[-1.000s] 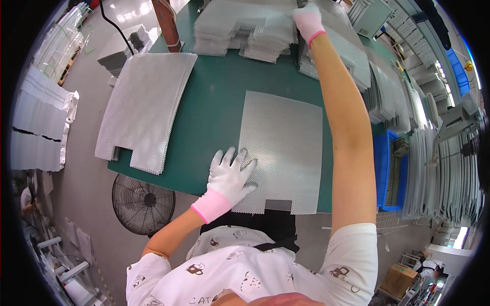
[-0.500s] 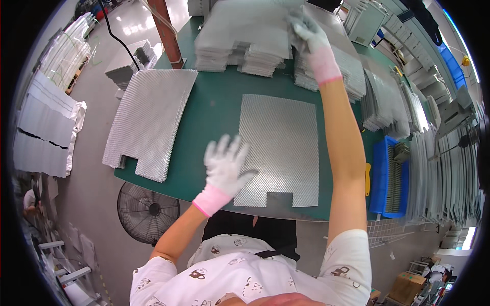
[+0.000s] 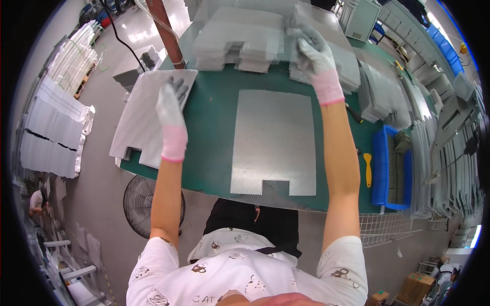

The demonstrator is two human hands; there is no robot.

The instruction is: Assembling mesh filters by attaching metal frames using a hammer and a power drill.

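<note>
My left hand (image 3: pixel 169 104), in a white glove with a pink cuff, is open over the right part of a stack of silvery mesh sheets (image 3: pixel 145 120) at the left of the table. Whether it touches them I cannot tell. In front of me a single mesh sheet (image 3: pixel 274 140) lies flat, its notch toward me. At the far right my gloved right hand (image 3: pixel 315 53) is closed on the right edge of another thin mesh sheet (image 3: pixel 287 43). That see-through sheet is raised over the far stack (image 3: pixel 237 30), and its outline is blurred.
More sheet stacks (image 3: pixel 380 94) stand along the table's right side. Nearer are a blue bin (image 3: pixel 378 171) of small parts, a yellow tool (image 3: pixel 368 171) and a dark-handled tool (image 3: pixel 354 113). A brown post (image 3: pixel 169 35) rises at the far left; a fan (image 3: pixel 145 206) stands below the near edge.
My left hand has moved from beside the single sheet, left and away, to the left stack. My right hand has come slightly nearer, with a sheet edge in its fingers.
</note>
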